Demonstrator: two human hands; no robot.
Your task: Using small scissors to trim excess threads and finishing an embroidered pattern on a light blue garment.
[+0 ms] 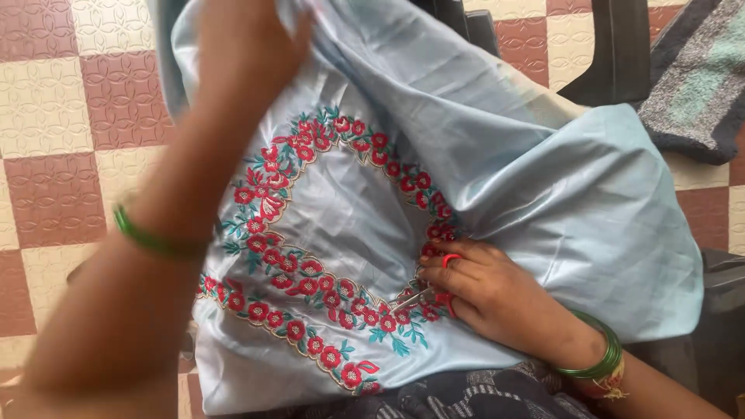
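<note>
Nearest to us, our left forearm crosses the left side of the view, blurred, with a green bangle [151, 240] at the wrist. It rises to our left hand [244, 46], which is closed on the upper edge of the light blue satin cloth [528, 186] and holds it up; the fingertips are hidden in the fold, so we cannot tell how they grip.

Lower right, our right hand [485, 291] rests on the cloth, green bangles [601, 357] on its wrist. Its fingers are curled shut round a small pair of scissors [419, 297] with red loops. The scissors lie over the lower right bend of the embroidery, their long axis nearly level, tilting slightly down to the left; the thin metal blades point left toward the middle of the cloth. Most of the handles are covered by our fingers, and we cannot make out whether the blades are parted.

The embroidered border [303, 256], red flowers with teal leaves, runs in a heart-like loop across the cloth. Its top left part is hidden behind our forearm. A dark patterned garment [466, 396] shows under the cloth's lower edge.

Farther off, a dark plastic chair [621, 46] is cut off at the top, a grey and green mat [698, 85] lies at the upper right, and the red and cream tiled floor [46, 116] spreads beyond.
</note>
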